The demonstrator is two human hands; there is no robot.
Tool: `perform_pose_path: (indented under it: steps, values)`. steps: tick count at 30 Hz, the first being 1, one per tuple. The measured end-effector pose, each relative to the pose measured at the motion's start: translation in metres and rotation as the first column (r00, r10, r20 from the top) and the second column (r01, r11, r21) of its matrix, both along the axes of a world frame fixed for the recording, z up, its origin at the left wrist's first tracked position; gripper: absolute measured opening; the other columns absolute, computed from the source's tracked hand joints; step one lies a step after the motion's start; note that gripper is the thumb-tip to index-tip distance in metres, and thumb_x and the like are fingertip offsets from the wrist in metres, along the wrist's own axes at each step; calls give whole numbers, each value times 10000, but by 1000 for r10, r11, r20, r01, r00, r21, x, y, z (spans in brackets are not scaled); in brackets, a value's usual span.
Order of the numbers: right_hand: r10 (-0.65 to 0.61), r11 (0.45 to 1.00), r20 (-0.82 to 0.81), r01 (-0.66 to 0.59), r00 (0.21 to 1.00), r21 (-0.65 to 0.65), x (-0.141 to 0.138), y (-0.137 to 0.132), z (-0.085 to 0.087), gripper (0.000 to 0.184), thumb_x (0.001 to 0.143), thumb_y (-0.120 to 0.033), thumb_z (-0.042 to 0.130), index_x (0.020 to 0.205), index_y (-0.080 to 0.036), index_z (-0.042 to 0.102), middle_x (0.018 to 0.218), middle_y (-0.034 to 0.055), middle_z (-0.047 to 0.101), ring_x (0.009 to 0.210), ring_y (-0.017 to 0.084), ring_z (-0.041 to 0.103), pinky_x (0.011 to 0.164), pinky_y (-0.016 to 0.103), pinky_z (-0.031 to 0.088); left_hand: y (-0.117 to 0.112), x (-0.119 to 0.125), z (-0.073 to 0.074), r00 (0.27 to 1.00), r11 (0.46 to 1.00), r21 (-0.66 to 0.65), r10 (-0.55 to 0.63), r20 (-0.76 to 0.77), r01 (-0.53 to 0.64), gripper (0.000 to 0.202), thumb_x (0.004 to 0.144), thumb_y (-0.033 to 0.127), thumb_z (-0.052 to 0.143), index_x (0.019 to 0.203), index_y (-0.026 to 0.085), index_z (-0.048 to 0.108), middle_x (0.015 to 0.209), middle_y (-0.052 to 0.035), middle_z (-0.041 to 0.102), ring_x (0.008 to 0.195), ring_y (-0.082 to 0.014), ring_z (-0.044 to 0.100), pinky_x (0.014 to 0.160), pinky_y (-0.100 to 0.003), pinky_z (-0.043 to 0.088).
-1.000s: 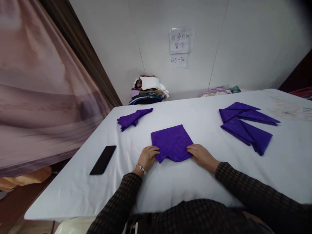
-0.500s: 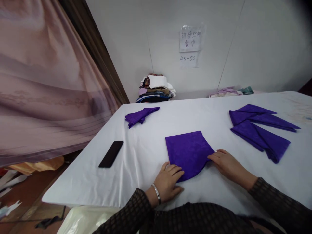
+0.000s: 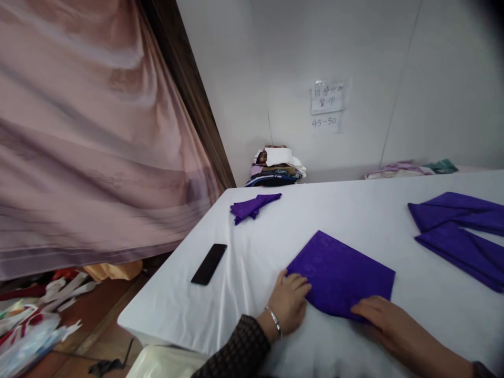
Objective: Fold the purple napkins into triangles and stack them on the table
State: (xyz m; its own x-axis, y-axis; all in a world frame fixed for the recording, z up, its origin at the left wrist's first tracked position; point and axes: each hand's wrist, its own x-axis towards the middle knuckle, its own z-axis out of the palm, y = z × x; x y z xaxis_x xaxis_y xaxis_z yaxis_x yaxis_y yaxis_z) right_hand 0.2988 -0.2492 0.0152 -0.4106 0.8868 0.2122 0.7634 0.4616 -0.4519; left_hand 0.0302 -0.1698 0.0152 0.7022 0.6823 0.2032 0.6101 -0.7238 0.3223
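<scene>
Pressing down, left hand and right hand lie with fingers open on the near edges of the napkin, folded flat on the surface. Soft, light, limp cloth, I'd say; pinch a corner.

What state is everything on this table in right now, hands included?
purple napkin, folded into a flat square
left hand, fingers resting on that napkin's left corner
right hand, flat on its near edge
small napkin, folded, lying alone at the far side
napkins at the right, folded, overlapping
phone, lying flat, dark face up
</scene>
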Motion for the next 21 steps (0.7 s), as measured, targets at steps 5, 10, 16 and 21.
perform_pose_path:
  steps: [5,10,16,21]
  values:
    - [-34,996,-123,23,992,-91,14,26,7,290,874,-316,456,1075,-264,658,1068,55,676,976,231,620,859,355,484,-8,11,-7,996,996,-85,-32,78,38,465,706,356,687,1139,245,560,1116,-41,624,1022,-215,525,955,-410,338]
    - [-157,981,-260,120,953,-151,16,68,18,318,832,-366,501,1063,-212,657,1060,71,677,966,245,618,868,378,471,7,16,-10,995,997,-69,37,91,-31,108,758,214,617,864,198,622,936,-35,638,874,-183,529,786,-325,398]
    - [-201,965,-408,108,891,-240,9,101,12,333,798,-295,520,1105,-213,619,980,31,690,887,210,625,802,344,485,15,16,-17,975,992,-72,113,193,-100,31,779,176,576,772,192,601,860,-34,622,836,-178,528,779,-331,418]
    - [-265,952,-427,165,864,-257,10,119,8,342,749,-249,567,1083,-192,618,944,44,687,854,204,624,785,340,485,19,15,-22,960,992,-50,129,249,-120,56,752,198,607,808,198,603,990,-56,633,949,-207,552,851,-381,424]
